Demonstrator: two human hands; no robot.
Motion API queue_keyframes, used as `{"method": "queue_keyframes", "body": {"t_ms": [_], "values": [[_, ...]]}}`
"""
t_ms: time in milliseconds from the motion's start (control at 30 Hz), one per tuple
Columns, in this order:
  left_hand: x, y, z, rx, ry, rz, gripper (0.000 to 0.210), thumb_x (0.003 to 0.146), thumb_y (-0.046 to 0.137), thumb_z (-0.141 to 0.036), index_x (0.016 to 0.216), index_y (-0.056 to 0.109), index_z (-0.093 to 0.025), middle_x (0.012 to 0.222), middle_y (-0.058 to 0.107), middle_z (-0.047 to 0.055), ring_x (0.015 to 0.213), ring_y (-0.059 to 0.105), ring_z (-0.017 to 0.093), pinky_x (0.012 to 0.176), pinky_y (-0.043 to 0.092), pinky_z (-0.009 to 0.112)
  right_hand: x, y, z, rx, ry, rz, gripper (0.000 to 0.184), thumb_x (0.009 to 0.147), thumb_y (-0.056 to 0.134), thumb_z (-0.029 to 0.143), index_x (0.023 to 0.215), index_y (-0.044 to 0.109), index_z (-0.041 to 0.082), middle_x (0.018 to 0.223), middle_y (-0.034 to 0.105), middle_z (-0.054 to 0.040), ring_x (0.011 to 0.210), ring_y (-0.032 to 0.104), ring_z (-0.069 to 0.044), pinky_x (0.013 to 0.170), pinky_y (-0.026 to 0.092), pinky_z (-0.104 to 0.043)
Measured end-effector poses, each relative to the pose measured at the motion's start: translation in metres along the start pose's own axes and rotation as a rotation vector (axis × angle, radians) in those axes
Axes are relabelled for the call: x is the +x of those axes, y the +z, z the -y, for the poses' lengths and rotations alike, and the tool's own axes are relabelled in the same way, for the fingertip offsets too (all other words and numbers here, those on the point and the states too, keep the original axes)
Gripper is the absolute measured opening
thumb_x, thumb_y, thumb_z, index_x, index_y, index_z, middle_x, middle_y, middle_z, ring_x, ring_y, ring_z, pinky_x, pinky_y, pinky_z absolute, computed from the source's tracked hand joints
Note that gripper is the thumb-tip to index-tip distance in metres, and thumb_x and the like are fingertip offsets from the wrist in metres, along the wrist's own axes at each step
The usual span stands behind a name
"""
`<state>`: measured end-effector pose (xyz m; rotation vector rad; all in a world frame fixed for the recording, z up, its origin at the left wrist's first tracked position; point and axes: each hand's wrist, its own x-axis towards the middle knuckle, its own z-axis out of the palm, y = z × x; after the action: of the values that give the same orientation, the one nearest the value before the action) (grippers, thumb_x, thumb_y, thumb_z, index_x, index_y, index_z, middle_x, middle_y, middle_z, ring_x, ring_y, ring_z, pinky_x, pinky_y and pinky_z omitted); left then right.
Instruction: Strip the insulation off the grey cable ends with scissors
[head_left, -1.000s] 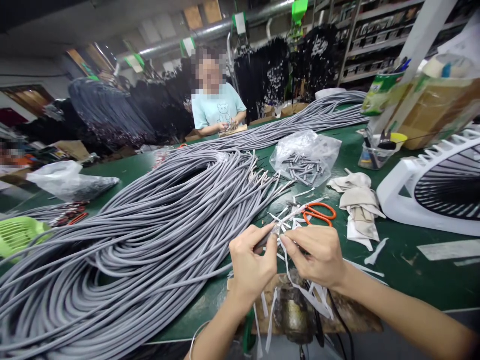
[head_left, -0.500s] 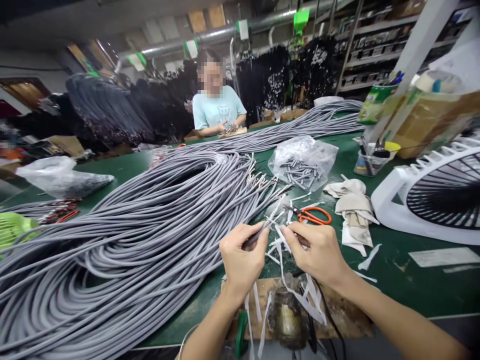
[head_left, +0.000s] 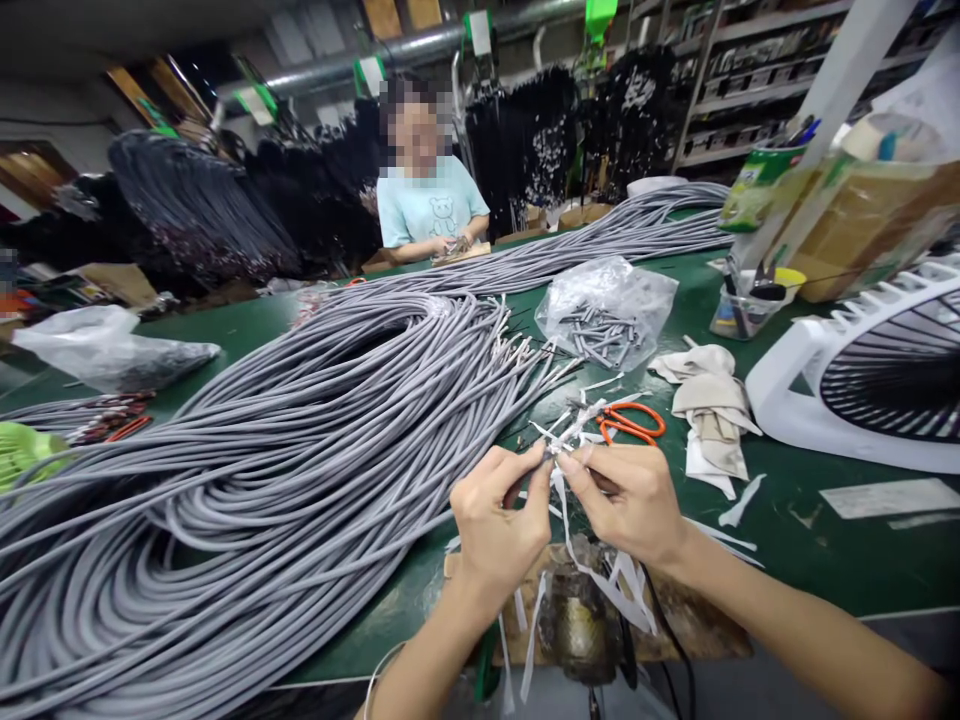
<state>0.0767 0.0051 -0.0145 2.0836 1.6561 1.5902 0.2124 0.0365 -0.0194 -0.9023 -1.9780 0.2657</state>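
My left hand (head_left: 499,510) is closed in a pinch on the end of a grey cable (head_left: 548,451), mostly hidden by the fingers. Right beside it, my right hand (head_left: 630,495) is pinched shut at the cable's tip, the fingertips of both hands almost touching. What the right fingers grip is too small to make out. White strips (head_left: 568,520) dangle below the fingertips, and more lie just beyond them. Orange-handled scissors (head_left: 632,424) rest on the table past my right hand. To the left spreads a large coiled bundle of grey cables (head_left: 322,440) with stripped ends.
A metal device (head_left: 577,622) sits on a wooden board (head_left: 705,625) under my hands. Further off are a plastic bag of short grey pieces (head_left: 604,315), pale cloths (head_left: 712,400) and a white fan (head_left: 795,400). A co-worker (head_left: 433,215) sits across the green table.
My hands have come closer together, with the left moving slightly right, so the fingertips now meet at the cable's end. The view has shifted slightly.
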Motion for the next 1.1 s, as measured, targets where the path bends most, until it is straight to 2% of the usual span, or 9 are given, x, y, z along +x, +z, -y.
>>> {"method": "queue_keyframes", "body": {"t_ms": [67, 233, 400, 467, 633, 800, 900, 1000, 1100], "values": [[-0.0014, 0.0003, -0.0003, 0.017, 0.035, -0.021, 0.013, 0.074, 0.058, -0.013, 0.084, 0.067, -0.014, 0.056, 0.054, -0.001, 0.044, 0.042, 0.007, 0.044, 0.037, 0.019, 0.0009, 0.0013, 0.0000, 0.031, 0.010, 0.005, 0.031, 0.084, 0.045, 0.025, 0.056, 0.056, 0.014, 0.043, 0.042, 0.0032, 0.040, 0.035, -0.007, 0.047, 0.028, -0.022], [-0.0050, 0.0015, 0.0012, 0.078, 0.180, -0.101, 0.020, 0.073, 0.058, -0.007, 0.090, 0.066, -0.012, 0.062, 0.060, 0.002, 0.053, 0.052, 0.009, 0.053, 0.043, 0.020, 0.0037, 0.0029, 0.0012, 0.115, 0.166, 0.070, 0.036, 0.086, 0.043, 0.028, 0.054, 0.053, 0.014, 0.043, 0.038, 0.0045, 0.039, 0.030, -0.006, 0.041, 0.023, -0.021], [-0.0030, 0.0009, -0.0009, 0.012, 0.080, -0.042, 0.014, 0.073, 0.056, -0.008, 0.082, 0.066, -0.010, 0.056, 0.055, 0.001, 0.046, 0.045, 0.008, 0.044, 0.037, 0.020, -0.0022, 0.0050, 0.0004, -0.016, -0.130, -0.096, 0.024, 0.082, 0.049, 0.018, 0.060, 0.058, 0.014, 0.048, 0.054, 0.0002, 0.044, 0.046, -0.008, 0.050, 0.032, -0.022], [-0.0019, 0.0010, -0.0014, -0.022, 0.029, -0.025, 0.012, 0.074, 0.056, -0.010, 0.080, 0.066, -0.010, 0.057, 0.055, 0.001, 0.046, 0.046, 0.008, 0.043, 0.036, 0.019, -0.0026, 0.0057, -0.0009, -0.046, -0.187, -0.112, 0.022, 0.081, 0.049, 0.016, 0.062, 0.058, 0.014, 0.052, 0.057, -0.0007, 0.046, 0.049, -0.009, 0.052, 0.032, -0.022], [-0.0023, 0.0002, -0.0003, 0.023, 0.080, -0.044, 0.014, 0.075, 0.056, -0.011, 0.084, 0.067, -0.012, 0.055, 0.055, 0.000, 0.045, 0.043, 0.008, 0.045, 0.036, 0.019, 0.0034, 0.0049, 0.0002, -0.066, -0.004, -0.045, 0.037, 0.085, 0.046, 0.022, 0.049, 0.046, 0.016, 0.039, 0.037, 0.0047, 0.036, 0.033, -0.006, 0.042, 0.024, -0.021], [-0.0050, -0.0004, -0.0007, -0.004, 0.081, -0.054, 0.015, 0.074, 0.055, -0.010, 0.084, 0.066, -0.010, 0.058, 0.057, 0.002, 0.047, 0.044, 0.008, 0.045, 0.035, 0.020, -0.0011, 0.0052, 0.0039, -0.066, -0.202, -0.097, 0.022, 0.081, 0.050, 0.015, 0.061, 0.056, 0.014, 0.051, 0.058, -0.0004, 0.044, 0.048, -0.008, 0.050, 0.031, -0.022], [-0.0051, 0.0001, -0.0009, -0.049, 0.025, -0.037, 0.013, 0.074, 0.056, -0.011, 0.082, 0.066, -0.010, 0.059, 0.057, 0.002, 0.047, 0.045, 0.008, 0.043, 0.036, 0.020, -0.0050, 0.0061, 0.0036, -0.066, -0.268, -0.127, 0.017, 0.079, 0.052, 0.010, 0.063, 0.058, 0.013, 0.056, 0.062, -0.0015, 0.048, 0.053, -0.009, 0.052, 0.032, -0.022], [-0.0034, -0.0011, -0.0011, -0.088, -0.002, -0.025, 0.014, 0.073, 0.057, -0.011, 0.083, 0.066, -0.012, 0.060, 0.058, 0.001, 0.048, 0.046, 0.009, 0.044, 0.037, 0.020, -0.0054, 0.0062, 0.0037, -0.059, -0.248, -0.112, 0.018, 0.080, 0.051, 0.011, 0.064, 0.059, 0.013, 0.054, 0.060, -0.0010, 0.047, 0.051, -0.009, 0.051, 0.032, -0.023], [-0.0011, -0.0043, -0.0009, -0.087, 0.058, -0.085, 0.018, 0.071, 0.059, -0.007, 0.086, 0.066, -0.013, 0.062, 0.060, 0.001, 0.052, 0.049, 0.009, 0.049, 0.041, 0.020, -0.0032, 0.0040, 0.0038, -0.057, -0.180, -0.107, 0.019, 0.081, 0.049, 0.014, 0.064, 0.059, 0.013, 0.051, 0.056, -0.0006, 0.044, 0.046, -0.009, 0.050, 0.031, -0.023]]}}
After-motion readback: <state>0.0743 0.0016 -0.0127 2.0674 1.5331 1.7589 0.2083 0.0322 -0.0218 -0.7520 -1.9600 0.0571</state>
